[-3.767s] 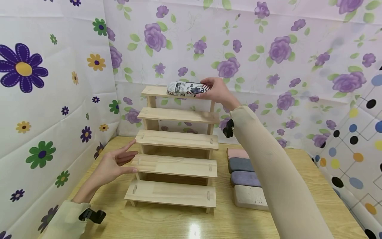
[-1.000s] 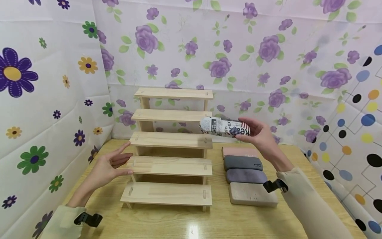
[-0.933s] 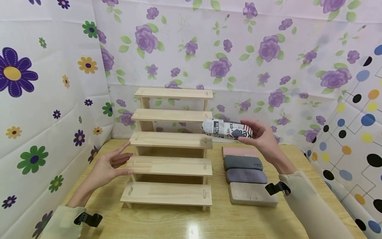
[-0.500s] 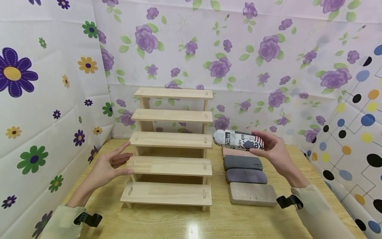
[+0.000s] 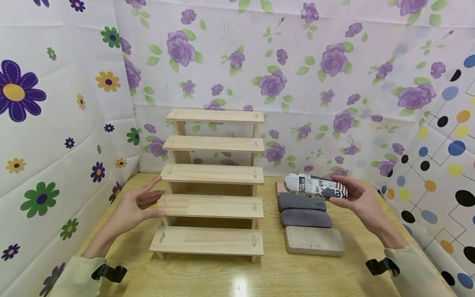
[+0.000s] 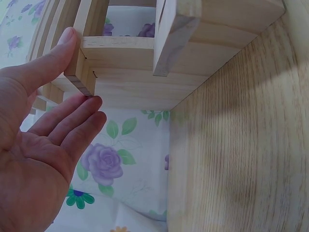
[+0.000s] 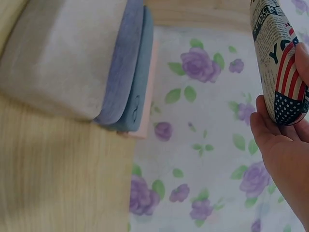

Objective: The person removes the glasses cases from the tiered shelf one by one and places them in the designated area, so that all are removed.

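Observation:
A glasses case (image 5: 315, 186) with newspaper print and a stars-and-stripes patch is held in the air by its right end. My right hand (image 5: 358, 202) grips it between thumb and fingers, above the back of the row of cases; the right wrist view also shows this printed case (image 7: 280, 63). My left hand (image 5: 133, 206) is at the left side of the wooden step shelf (image 5: 211, 173), index finger by the third board and thumb by the fourth. In the left wrist view, the fingers (image 6: 79, 113) are fairly straight and touch a board's end.
Right of the shelf, a grey-beige case (image 5: 314, 241), a purple case (image 5: 306, 218), a dark blue-grey case (image 5: 301, 202) and a pink case (image 5: 281, 188) lie in a row on the wooden table (image 5: 208, 276). Flowered cloth (image 5: 237, 74) hangs behind.
The printed glasses case was at the top board; my right hand has carried it right and down to above the row of cases. My left hand stays at the shelf's side.

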`<control>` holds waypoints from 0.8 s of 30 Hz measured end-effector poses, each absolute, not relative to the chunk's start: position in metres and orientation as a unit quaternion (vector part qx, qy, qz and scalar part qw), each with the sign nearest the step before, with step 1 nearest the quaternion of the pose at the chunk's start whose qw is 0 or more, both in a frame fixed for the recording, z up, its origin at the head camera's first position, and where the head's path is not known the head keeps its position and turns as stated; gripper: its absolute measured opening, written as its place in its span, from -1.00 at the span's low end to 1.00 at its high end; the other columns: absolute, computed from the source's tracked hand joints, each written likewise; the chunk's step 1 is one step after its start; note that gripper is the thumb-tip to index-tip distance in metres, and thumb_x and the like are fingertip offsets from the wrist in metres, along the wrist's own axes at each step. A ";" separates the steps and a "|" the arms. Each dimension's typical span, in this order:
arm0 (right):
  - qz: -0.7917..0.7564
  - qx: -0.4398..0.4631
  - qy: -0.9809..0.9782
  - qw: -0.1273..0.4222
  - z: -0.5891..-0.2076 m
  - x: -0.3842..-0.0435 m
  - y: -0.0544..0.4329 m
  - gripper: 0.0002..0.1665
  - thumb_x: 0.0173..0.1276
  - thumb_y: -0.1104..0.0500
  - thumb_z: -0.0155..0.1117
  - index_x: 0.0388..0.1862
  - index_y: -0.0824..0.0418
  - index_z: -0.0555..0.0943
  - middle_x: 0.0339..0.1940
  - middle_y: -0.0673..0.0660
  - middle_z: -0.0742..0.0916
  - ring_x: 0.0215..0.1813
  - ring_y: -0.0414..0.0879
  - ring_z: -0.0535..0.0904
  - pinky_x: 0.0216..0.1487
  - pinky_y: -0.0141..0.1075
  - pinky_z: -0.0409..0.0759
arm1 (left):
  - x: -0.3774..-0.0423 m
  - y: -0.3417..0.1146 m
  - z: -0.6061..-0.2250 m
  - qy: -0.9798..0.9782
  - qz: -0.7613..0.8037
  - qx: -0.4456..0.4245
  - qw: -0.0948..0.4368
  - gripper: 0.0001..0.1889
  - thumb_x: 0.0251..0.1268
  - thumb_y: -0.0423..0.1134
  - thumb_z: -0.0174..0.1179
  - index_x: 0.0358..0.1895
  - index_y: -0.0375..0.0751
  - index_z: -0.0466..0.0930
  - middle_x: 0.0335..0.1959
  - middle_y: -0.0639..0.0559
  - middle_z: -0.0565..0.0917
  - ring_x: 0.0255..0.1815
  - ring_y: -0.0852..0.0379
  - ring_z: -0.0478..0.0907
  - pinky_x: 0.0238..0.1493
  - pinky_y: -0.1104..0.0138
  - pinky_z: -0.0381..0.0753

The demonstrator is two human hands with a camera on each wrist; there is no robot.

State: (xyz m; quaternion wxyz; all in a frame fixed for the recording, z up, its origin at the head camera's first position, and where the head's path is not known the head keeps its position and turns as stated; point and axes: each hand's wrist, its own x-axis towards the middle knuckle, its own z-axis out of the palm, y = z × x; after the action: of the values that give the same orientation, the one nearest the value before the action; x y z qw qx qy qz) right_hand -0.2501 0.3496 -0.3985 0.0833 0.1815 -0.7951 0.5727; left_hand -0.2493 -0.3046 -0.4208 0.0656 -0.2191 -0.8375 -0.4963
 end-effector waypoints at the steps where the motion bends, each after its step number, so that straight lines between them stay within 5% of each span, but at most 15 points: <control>1: 0.575 0.179 -0.794 0.086 -0.401 -0.249 0.353 -0.25 0.42 0.41 0.45 0.55 0.33 0.45 0.38 0.00 0.62 0.22 -0.27 0.59 0.05 -0.52 0.64 | -0.249 -0.305 -0.421 -0.837 -0.497 -0.219 0.066 0.05 0.16 -0.33 0.60 0.70 0.02 0.18 0.28 -0.36 0.63 0.32 -0.29 0.55 0.16 0.45 0.65; 6: 0.568 0.155 -0.804 0.085 -0.413 -0.244 0.374 -0.24 0.44 0.38 0.44 0.58 0.27 0.43 0.35 -0.07 0.61 0.14 -0.31 0.60 -0.08 -0.51 0.66 | -0.248 -0.304 -0.421 -0.841 -0.491 -0.215 0.071 0.05 0.16 -0.33 0.60 0.69 0.04 0.20 0.26 -0.34 0.65 0.31 -0.30 0.55 0.17 0.39 0.66; 16: 0.553 0.114 -0.821 0.083 -0.441 -0.228 0.418 -0.27 0.46 0.36 0.43 0.56 0.14 0.48 0.41 -0.16 0.56 0.30 -0.54 0.45 0.11 -0.67 0.54 | -0.249 -0.302 -0.419 -0.843 -0.491 -0.210 0.062 0.05 0.16 -0.28 0.61 0.69 0.10 0.20 0.28 -0.31 0.65 0.32 -0.26 0.56 0.17 0.41 0.67; 24: 0.603 0.081 -0.790 0.075 -0.462 -0.216 0.452 -0.30 0.42 0.43 0.43 0.52 0.23 0.52 0.27 -0.23 0.68 0.18 -0.43 0.61 0.03 -0.58 0.66 | -0.249 -0.303 -0.420 -0.843 -0.490 -0.212 0.064 0.05 0.16 -0.31 0.61 0.69 0.08 0.20 0.28 -0.32 0.65 0.32 -0.30 0.55 0.18 0.33 0.68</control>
State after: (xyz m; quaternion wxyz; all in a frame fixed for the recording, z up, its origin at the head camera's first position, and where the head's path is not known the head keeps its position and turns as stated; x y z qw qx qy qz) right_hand -0.2162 0.4523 -0.4619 0.0748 0.0811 -0.7902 0.6029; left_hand -0.2491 -0.3032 -0.4200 0.0637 -0.2116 -0.8431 -0.4902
